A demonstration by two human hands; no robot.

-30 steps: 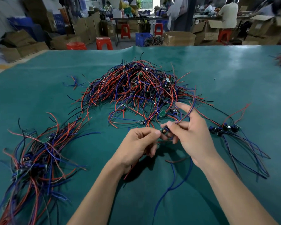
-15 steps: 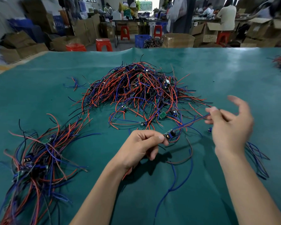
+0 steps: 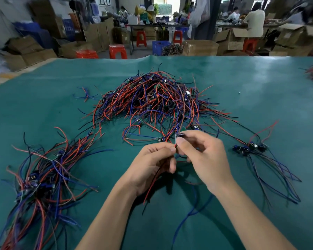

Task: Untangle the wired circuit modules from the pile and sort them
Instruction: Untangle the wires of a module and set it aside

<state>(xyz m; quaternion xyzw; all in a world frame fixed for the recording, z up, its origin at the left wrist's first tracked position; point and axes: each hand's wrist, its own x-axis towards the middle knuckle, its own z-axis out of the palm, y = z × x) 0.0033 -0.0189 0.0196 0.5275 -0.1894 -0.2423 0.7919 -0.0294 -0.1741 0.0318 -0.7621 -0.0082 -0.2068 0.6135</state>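
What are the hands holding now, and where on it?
Both grip one small wired circuit module: the right hand pinches the board itself, and the left hand pinches its red wire just below the board.

Both your bare forearms reach in from the lower edge and converge at centre. Your left hand [image 3: 152, 163] sits knuckles-up, fingers curled under, thumb and forefinger pinched together at the tip in a tight grip. Your right hand [image 3: 204, 156] meets it from the right, thumb [image 3: 183, 142] pressed forward against the left fingertips, remaining fingers curled loosely beneath. The two hands touch at the pinch, wrists level, raised slightly off the counter.
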